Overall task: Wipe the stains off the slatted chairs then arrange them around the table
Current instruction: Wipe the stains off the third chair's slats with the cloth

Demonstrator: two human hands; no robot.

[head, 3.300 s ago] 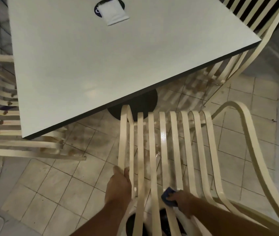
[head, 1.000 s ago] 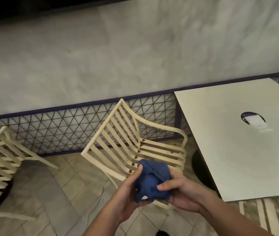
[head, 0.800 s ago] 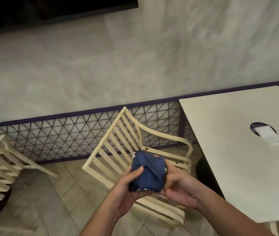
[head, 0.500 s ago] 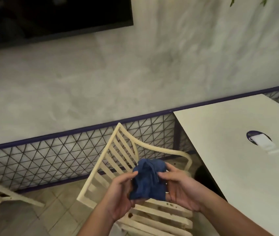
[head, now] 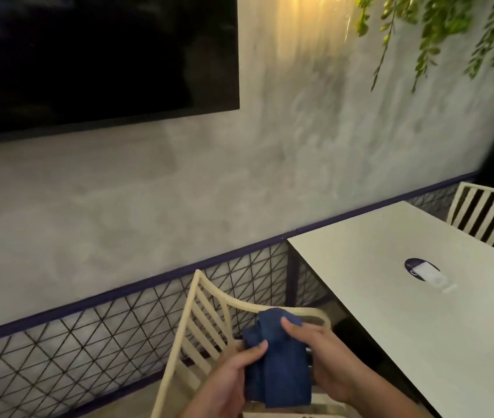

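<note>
Both hands low in view, both gripping one thing: left hand curls round the lower left of the blue cloth, thumb pressed on its front; right hand holds the right side, thumb over the top fold. Cloth is bunched between them, probably being refolded to turn up a clean face for wiping. Just behind the hands stands a cream slatted chair, backrest on the left, armrest curving right toward the table. It sits near the table's left edge, angled, looks not yet tucked in. Seat mostly hidden by the hands, so stains can't be judged. Table top carries a round dark holder with a white napkin. A second slatted chair stands close in at the table's far side. Behind: black mesh fence, grey wall, dark screen, hanging greenery top right
</note>
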